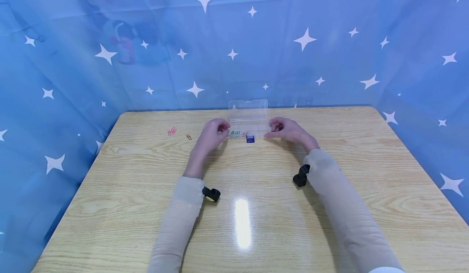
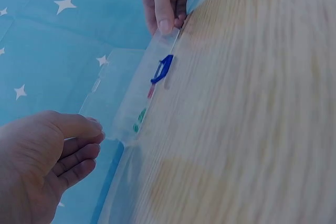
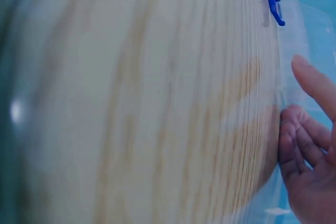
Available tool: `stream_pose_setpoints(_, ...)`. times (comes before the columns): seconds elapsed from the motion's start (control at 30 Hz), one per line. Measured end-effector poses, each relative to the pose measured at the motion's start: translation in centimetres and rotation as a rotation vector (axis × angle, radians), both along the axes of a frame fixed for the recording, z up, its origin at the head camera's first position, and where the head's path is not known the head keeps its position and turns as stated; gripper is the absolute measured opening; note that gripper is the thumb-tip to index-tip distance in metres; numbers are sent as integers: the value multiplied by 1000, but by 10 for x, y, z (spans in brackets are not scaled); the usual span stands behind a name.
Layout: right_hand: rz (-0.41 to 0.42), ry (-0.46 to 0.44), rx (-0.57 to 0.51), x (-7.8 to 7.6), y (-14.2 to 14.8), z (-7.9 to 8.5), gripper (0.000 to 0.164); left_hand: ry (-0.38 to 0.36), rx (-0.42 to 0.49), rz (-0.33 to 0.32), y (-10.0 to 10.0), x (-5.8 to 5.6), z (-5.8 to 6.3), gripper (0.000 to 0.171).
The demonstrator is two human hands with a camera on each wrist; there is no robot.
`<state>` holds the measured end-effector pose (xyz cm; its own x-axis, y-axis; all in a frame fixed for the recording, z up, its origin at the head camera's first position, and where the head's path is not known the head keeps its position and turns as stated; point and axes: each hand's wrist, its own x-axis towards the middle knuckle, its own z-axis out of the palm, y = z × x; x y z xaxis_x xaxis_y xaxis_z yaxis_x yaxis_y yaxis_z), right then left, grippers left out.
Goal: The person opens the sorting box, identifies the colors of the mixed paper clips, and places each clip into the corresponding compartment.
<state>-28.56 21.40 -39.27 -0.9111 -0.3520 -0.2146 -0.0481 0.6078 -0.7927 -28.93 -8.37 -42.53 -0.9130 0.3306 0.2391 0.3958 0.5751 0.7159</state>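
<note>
The clear box (image 1: 258, 127) sits between my hands, its lid (image 1: 249, 109) not yet closed; green clips (image 1: 235, 134) are already inside, pink clips (image 1: 172, 131) still out on the table (image 1: 110, 208). My left hand (image 1: 210, 135) bends loosely at one end, grip unclear; my right hand (image 1: 292, 132), thumb and fingers apart, holds nothing I can make out.

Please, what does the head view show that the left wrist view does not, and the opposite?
Only the head view: loose pink clips and one reddish clip on the table, both sleeves, and the black wrist devices.

Only the left wrist view: no extra object, just the left hand close up, with the inner side of its fingers.

Both: the clear box with its lid raised, green clips inside, blue piece at its front edge, both hands, and starred cloth.
</note>
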Motion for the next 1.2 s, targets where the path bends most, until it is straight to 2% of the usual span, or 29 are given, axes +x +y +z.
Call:
stream_pose_setpoints(0.13, 10, 17, 8, 10, -5, 12, 63, -13, -23, 17, -12, 2, 0, 17)
stream_pose_setpoints(0.57, -2, 16, 13, 12, -6, 14, 61, -26, -71, 78, -61, 8, -3, 19)
stream_pose_setpoints(0.8, -4, 6, 2, 11, -6, 12, 61, -22, -85, 87, -84, 10, -3, 19)
stream_pose_setpoints(0.9, -3, 5, 2, 11, -6, 12, 61, -20, -101, 89, -93, 10, -5, 19)
stream_pose_setpoints(1.2, -3, 3, 18, 14, -7, 16, 61, -36, -138, 153, -109, 14, -4, 20)
